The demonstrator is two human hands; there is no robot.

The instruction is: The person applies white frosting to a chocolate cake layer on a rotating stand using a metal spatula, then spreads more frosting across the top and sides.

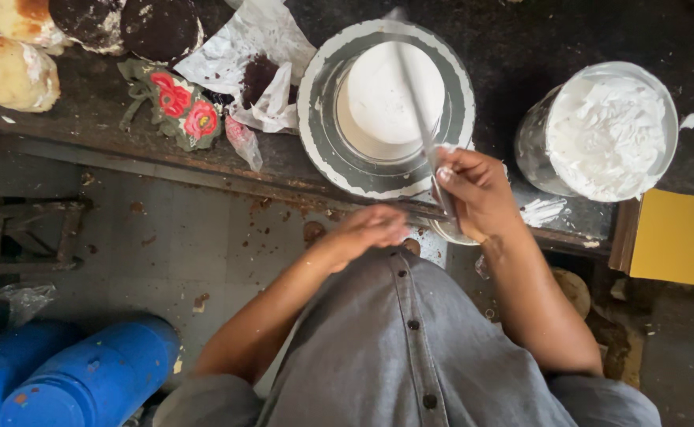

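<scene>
A round white-iced cake (pixel 390 99) sits on a grey turntable (pixel 327 150) at the edge of a dark counter. My right hand (pixel 477 194) grips the handle of a long flat spatula (pixel 414 87), whose blade lies across the top of the cake. My left hand (pixel 367 229) hovers blurred below the turntable's near rim, fingers loosely curled, holding nothing that I can see. A steel bowl of white cream (pixel 608 130) stands to the right of the cake.
Crumpled white paper with dark crumbs (pixel 256 59), a flowered cloth (pixel 177 103) and several round cakes (pixel 15 67) lie at the left. A yellow board (pixel 675 237) sits at the right. Blue drums (pixel 86 379) stand on the floor below left.
</scene>
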